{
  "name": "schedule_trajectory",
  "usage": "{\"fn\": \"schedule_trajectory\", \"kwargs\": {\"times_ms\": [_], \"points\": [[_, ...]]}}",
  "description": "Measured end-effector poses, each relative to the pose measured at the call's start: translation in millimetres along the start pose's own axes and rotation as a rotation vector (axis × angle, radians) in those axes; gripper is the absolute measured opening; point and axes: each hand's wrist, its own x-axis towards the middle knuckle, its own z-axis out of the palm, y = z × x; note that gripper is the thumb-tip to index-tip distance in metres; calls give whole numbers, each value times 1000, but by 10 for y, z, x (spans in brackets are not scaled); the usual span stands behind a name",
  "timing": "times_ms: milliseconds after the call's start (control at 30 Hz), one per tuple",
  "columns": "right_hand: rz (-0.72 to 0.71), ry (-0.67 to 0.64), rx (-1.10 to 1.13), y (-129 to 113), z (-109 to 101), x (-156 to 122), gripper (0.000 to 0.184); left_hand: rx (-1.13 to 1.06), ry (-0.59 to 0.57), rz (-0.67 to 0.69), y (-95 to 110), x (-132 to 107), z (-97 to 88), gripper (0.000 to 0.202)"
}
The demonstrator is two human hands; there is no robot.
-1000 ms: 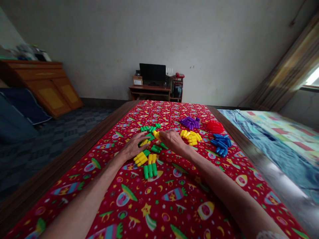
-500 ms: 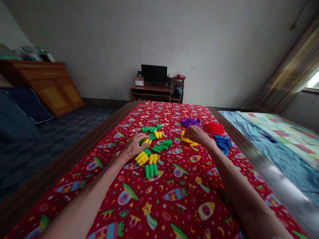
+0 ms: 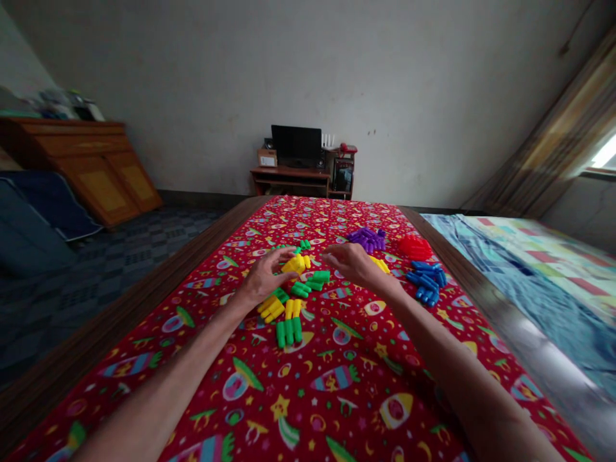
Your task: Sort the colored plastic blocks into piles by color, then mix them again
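Note:
My left hand [image 3: 266,277] is closed around a yellow toy block [image 3: 294,264], thumb on the near side and fingers on the far side. To its right, my right hand [image 3: 353,262] hangs over the cloth with fingers bunched and pointing left; whatever they hold is hidden. Green blocks [image 3: 317,278] lie between and below the hands. Nearer me are a joined yellow and green piece [image 3: 289,323] and another yellow block group [image 3: 271,308], partly behind my left hand. More yellow blocks [image 3: 380,264] show beyond my right wrist.
Purple blocks [image 3: 367,239], red blocks [image 3: 414,247] and blue blocks [image 3: 427,281] lie in separate heaps on the right. A red patterned cloth [image 3: 337,398] covers the table. Past its far end stands a desk with a monitor [image 3: 297,144]; a bed [image 3: 543,269] is at right.
My right hand has moved left from the yellow blocks toward my left hand. My left hand has lifted slightly and shifted right, with the yellow block now showing in its grip.

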Motion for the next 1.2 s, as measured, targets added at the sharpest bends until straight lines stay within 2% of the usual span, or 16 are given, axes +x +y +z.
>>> {"fn": "schedule_trajectory", "kwargs": {"times_ms": [67,167,267,333,467,567,667,800,900,967,1067,1133,1200], "points": [[-86,-50,167,-112,133,12,35,-13,0,33,120,-29,106,69],[-101,-103,199,-189,220,51,35,72,29,113,286,-66,235,66],[-9,-23,86,-63,72,95,27,212,10,172,350,-63,237,59],[75,38,-2,146,-125,99,23,336,-90,169,327,-47,135,51],[334,-16,-36,681,-480,14,25,557,-440,27,242,-55,-230,33],[469,-108,81,949,-553,-63,26,697,-520,-136,272,-106,-415,30],[505,-169,109,1017,-501,-87,24,801,-606,-276,389,-156,-400,33],[466,-141,-96,984,-451,-85,23,828,-717,-368,524,-164,-288,34],[455,-48,-244,965,-483,-90,23,804,-705,-320,577,-112,-317,31],[461,23,-288,914,-516,-76,25,752,-645,-232,612,-62,-362,31],[365,81,-227,685,-510,-18,29,639,-411,-161,673,-2,-338,38],[205,39,-65,431,-423,22,33,511,-238,-134,717,8,-230,48],[26,-52,139,148,-268,45,32,388,-125,-103,759,-10,-78,57]]}}
